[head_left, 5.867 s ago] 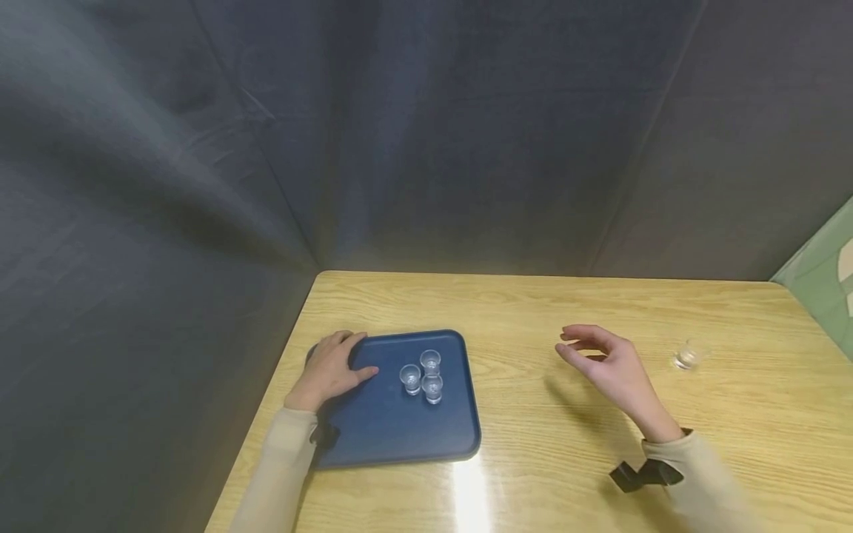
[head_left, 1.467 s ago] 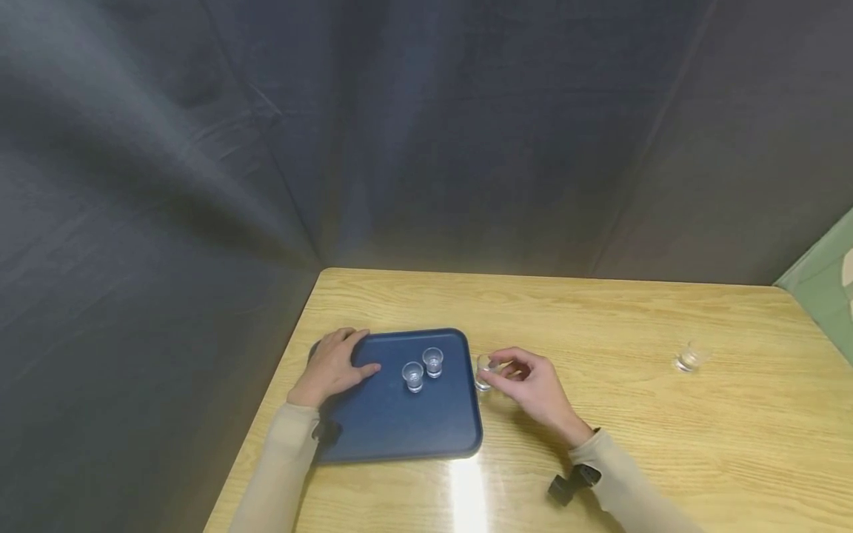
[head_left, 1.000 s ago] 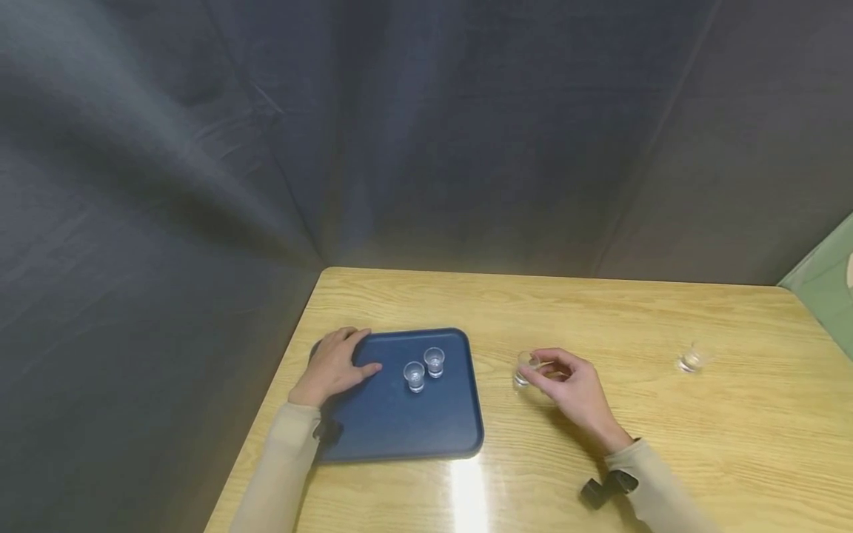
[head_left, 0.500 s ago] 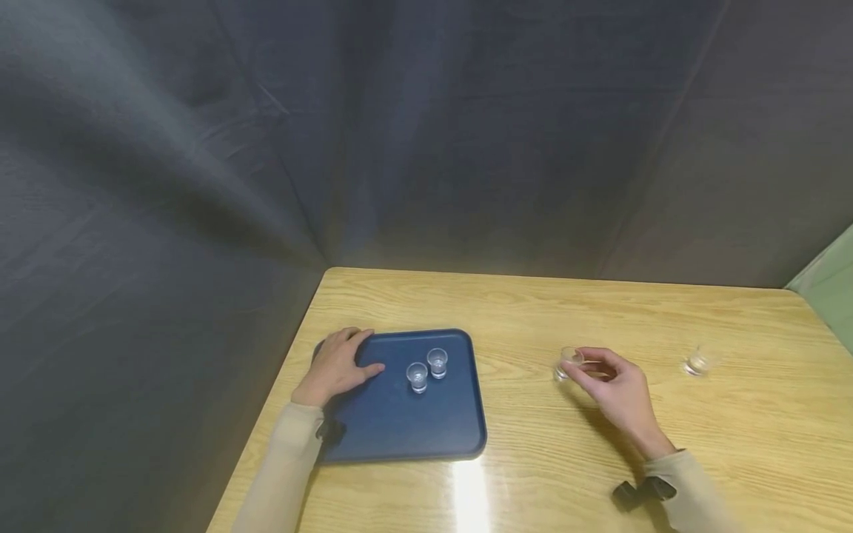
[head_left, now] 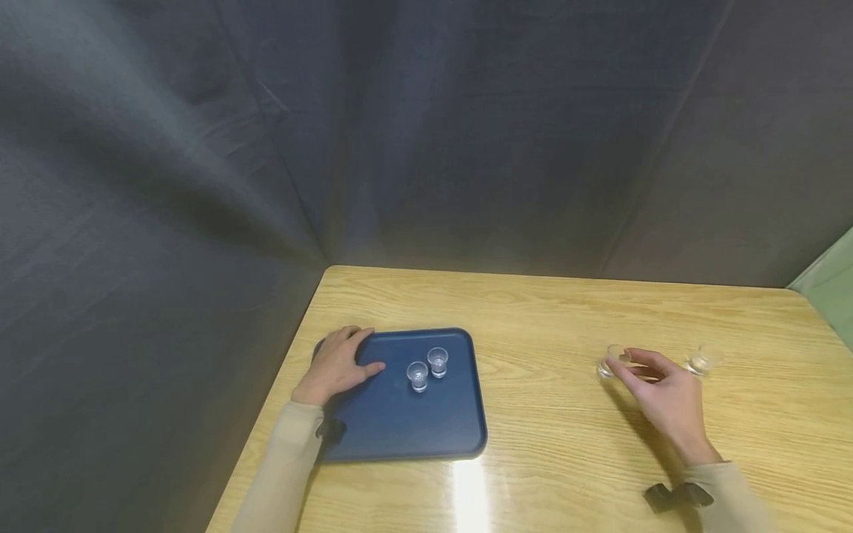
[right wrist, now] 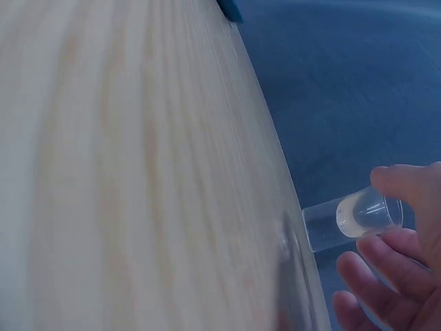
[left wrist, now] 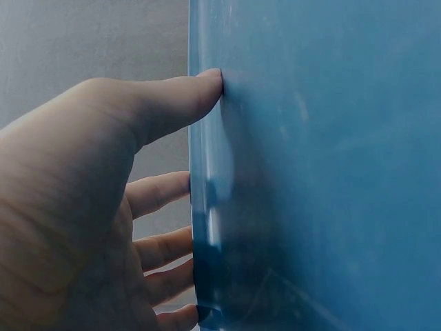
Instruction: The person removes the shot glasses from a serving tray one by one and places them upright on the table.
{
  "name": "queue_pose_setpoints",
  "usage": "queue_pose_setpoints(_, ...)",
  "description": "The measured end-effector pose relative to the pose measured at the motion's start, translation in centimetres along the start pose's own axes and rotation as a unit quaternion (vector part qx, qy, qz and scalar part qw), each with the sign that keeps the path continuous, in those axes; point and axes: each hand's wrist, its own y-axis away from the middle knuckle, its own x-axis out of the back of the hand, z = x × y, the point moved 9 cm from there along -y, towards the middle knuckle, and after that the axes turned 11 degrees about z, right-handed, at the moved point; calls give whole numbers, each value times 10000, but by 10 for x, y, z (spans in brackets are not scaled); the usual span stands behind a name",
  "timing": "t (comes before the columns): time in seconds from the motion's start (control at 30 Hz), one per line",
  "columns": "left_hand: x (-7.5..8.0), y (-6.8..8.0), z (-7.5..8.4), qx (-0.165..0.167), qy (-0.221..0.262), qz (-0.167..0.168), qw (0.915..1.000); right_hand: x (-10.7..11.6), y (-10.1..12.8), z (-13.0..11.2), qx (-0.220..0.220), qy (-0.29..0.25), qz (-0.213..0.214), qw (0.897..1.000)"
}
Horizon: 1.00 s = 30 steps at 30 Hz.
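Note:
My left hand (head_left: pixel 333 370) holds the left side of the dark blue tray (head_left: pixel 426 437). In the left wrist view the thumb (left wrist: pixel 200 89) presses inside the rim and the fingers lie along the outer side. Two clear shot glasses, one (head_left: pixel 417 376) slightly nearer than the other (head_left: pixel 437 361), stand upright on the tray. Right of the tray, my right hand (head_left: pixel 669 400) pinches a third shot glass (head_left: pixel 605 366) between thumb and fingers. That glass (right wrist: pixel 324 227) is upright, its base at or very close to the tabletop.
Another clear glass (head_left: pixel 700 360) stands on the wooden table (head_left: pixel 533 444) just beyond the right hand. A dark curtain (head_left: pixel 466 148) borders the table at the back and left. Light green material (head_left: pixel 833 281) shows at the far right edge.
The right hand has taken one of three glasses off the tray and carried it rightward over the table, near the far glass. The left hand stays on the tray.

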Motion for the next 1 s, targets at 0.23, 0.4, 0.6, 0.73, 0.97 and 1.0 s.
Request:
queue_pose_setpoints(0.23,1,1,0,-24,9,8,10000,25,-11,12,140,612,398,9972)
queue_pose_setpoints(0.4,1,1,0,-11,27,-9,10000,35,-17,22,125,1066,544,9927)
queue_pose_setpoints(0.6,2,2,0,-7,39,0,10000,40,-21,30,-18,1325,517,9898)
queue_pose_setpoints(0.73,1,2,0,14,46,-11,10000,43,-22,32,-36,1460,414,9884)
queue_pose_setpoints(0.97,1,2,0,1,57,7,10000,47,-25,37,-207,1423,248,9893)
queue_pose_setpoints(1.0,1,2,-1,-4,56,10,10000,48,-25,38,-244,1396,222,9897)
